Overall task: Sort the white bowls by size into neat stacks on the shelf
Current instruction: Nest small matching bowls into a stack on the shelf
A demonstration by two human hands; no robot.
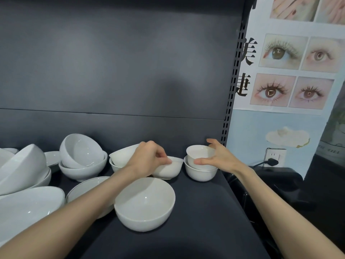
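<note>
White bowls stand on a dark shelf (196, 217). My left hand (147, 159) pinches the rim of a small white bowl (169, 170) at mid shelf. Behind it two more small bowls (121, 156) sit nested, the top one tilted. At the shelf's right end a small cup-like bowl (199, 153) sits inside another small bowl (200, 172). My right hand (218, 157) is spread around the cup-like bowl, thumb at its front and fingers behind it. A medium bowl (144, 202) stands near the front.
Large bowls (82, 157) lie stacked and tilted at the left, with plates (53, 157) and more dishes (24, 206) beside them. A perforated upright (228, 113) ends the shelf on the right. Past it hang a poster (291, 71) and a wall socket (274, 156) with a plug.
</note>
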